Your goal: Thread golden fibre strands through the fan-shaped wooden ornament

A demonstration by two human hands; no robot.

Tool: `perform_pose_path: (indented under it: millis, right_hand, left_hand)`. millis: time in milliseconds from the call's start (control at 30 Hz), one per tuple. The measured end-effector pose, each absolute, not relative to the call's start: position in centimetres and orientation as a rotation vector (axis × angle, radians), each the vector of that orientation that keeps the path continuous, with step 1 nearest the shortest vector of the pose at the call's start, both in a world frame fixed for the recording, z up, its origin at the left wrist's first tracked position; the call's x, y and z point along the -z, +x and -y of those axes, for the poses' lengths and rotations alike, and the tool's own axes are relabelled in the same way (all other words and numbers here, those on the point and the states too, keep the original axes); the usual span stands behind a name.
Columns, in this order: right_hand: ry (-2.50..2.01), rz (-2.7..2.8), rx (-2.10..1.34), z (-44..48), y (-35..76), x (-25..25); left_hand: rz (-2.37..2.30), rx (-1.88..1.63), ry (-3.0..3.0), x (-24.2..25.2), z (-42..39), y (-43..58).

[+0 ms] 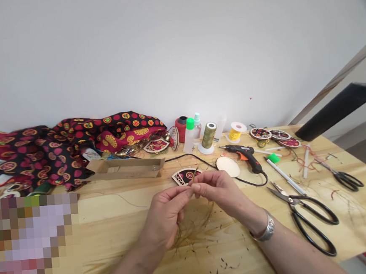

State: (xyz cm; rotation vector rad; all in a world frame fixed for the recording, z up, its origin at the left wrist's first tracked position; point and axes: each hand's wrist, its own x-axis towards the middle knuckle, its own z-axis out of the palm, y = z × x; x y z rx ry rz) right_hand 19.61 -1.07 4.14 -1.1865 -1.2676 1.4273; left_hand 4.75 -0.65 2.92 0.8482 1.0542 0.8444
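Note:
My left hand (168, 210) and my right hand (217, 191) meet at the fingertips above the middle of the wooden table. Both are closed in a pinch on thin olive thread (195, 176), whose loose strands (192, 233) hang below toward the tabletop. Just behind the fingers lies a fan-shaped ornament (184, 176) with a pale cut-out frame and dark patterned fabric, partly covered by my right hand. Whether the thread is tied to the ornament cannot be made out. A silver bracelet (268, 227) circles my right wrist.
Large scissors (302, 207) and smaller scissors (346, 179) lie at right. Behind are a glue gun (246, 154) with its cord, a white oval piece (228, 167), thread spools (209, 137), bottles (189, 136) and an open cardboard box (128, 168). Patterned fabric (44, 150) fills the left back.

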Motion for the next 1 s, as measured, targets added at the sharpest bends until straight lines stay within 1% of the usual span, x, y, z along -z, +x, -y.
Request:
perform_pose_path:
  millis: [167,367,633,733,900,1000]
  right_hand:
    - [-1.234,1.145,-1.364,0.9,19.1,-3.4]
    - [-1.290,1.201,-1.235,1.0,18.8,-3.1]
    - [-1.361,1.289,-1.133,0.7,19.7,-3.2]
    - [-1.372,1.298,-1.096,0.5,20.1,-3.5]
    - [-1.397,1.315,-1.044,0.4,20.2,-3.6]
    - [-1.401,1.319,-1.014,0.4,20.2,-3.5]
  left_hand:
    - [-1.112,-0.857,0.866,-2.5,0.6,4.8]
    - [-1.108,-0.875,0.944,-2.3,0.7,4.8]
    - [-1.182,-0.763,1.265,-3.2,0.2,4.3]
    - [-1.210,-0.813,1.396,-3.4,0.0,4.2]
    - [-1.244,-1.000,1.655,-3.2,-0.3,4.0]
    - [-1.252,-1.018,1.674,-3.3,-0.1,4.0]
